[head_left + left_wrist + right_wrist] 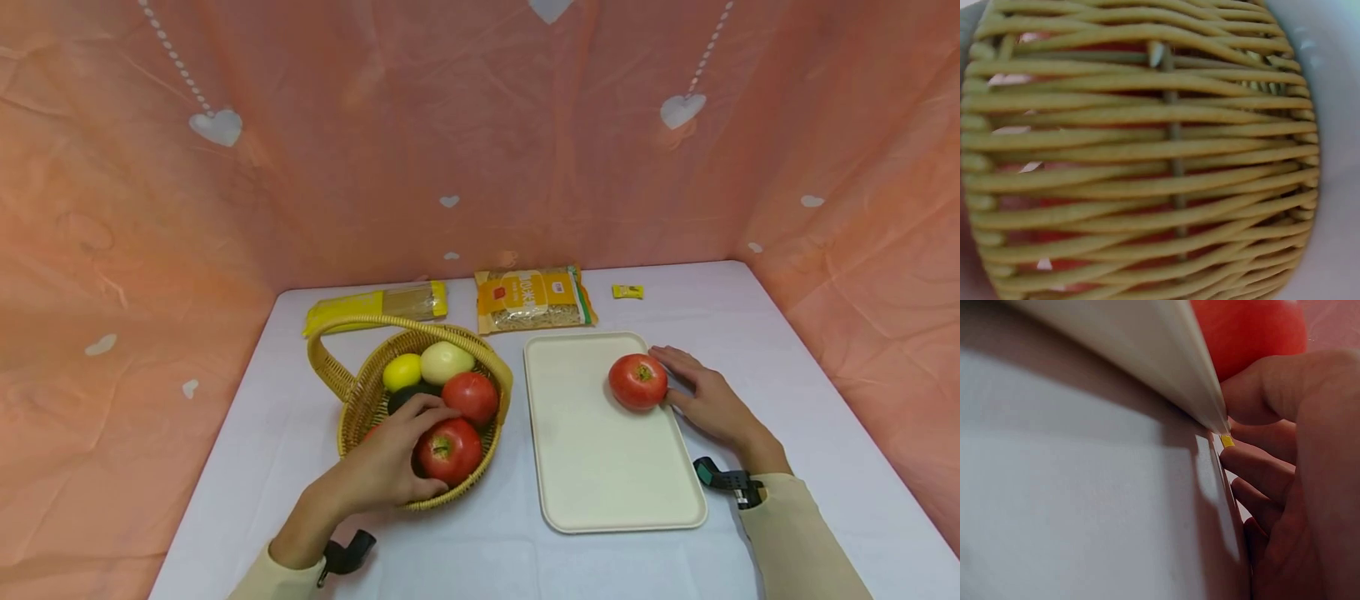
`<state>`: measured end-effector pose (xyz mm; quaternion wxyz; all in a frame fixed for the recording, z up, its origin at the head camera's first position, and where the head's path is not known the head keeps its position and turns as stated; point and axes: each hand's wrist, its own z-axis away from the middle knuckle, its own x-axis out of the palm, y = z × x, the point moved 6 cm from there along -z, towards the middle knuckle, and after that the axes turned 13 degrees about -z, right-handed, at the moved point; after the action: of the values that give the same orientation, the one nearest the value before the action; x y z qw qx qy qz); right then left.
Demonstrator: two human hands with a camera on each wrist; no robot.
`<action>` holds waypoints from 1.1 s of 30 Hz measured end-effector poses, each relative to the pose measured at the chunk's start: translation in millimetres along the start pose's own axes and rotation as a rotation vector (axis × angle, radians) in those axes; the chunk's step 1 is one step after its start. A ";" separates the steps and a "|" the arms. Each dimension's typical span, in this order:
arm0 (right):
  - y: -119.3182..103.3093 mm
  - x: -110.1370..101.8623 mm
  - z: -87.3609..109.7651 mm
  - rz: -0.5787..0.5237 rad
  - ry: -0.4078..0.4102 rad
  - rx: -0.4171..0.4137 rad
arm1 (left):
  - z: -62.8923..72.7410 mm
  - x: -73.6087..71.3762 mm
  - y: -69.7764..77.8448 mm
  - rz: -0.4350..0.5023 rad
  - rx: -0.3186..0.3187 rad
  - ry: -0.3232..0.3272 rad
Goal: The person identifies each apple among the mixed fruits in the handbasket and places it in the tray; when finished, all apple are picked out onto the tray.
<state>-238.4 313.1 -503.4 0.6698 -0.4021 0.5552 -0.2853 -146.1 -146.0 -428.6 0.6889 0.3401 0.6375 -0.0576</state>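
Observation:
My left hand (382, 458) reaches into a wicker basket (348, 421), fingers and thumb curled round a red apple (452, 454). Behind it lie another red fruit (471, 395), a pale green round item (446, 363), a yellow lemon (402, 372) and a dark item partly covered by the hand. The left wrist view shows only the basket's woven side (1147, 150). On a cream tray (600, 450) sits another red apple (637, 382). My right hand (708, 404) rests at the tray's right rim beside that apple, its fingers fairly straight and its thumb touching the rim.
Along the back of the white table (480, 550) lie a yellow pack of noodles (375, 307), an orange bag of grain (532, 300) and a small yellow packet (627, 292). The basket's handle (405, 325) arches over its far side. A pink curtain (480, 150) surrounds the table.

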 end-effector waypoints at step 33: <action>0.7 1.5 -0.3 -0.011 0.005 0.016 | 13.3 -33.3 27.5 0.664 0.187 0.114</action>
<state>-238.4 312.2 -504.8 0.6702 -0.3989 0.5524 -0.2944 -126.8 -144.0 -387.7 0.5992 0.5932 0.5215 0.1306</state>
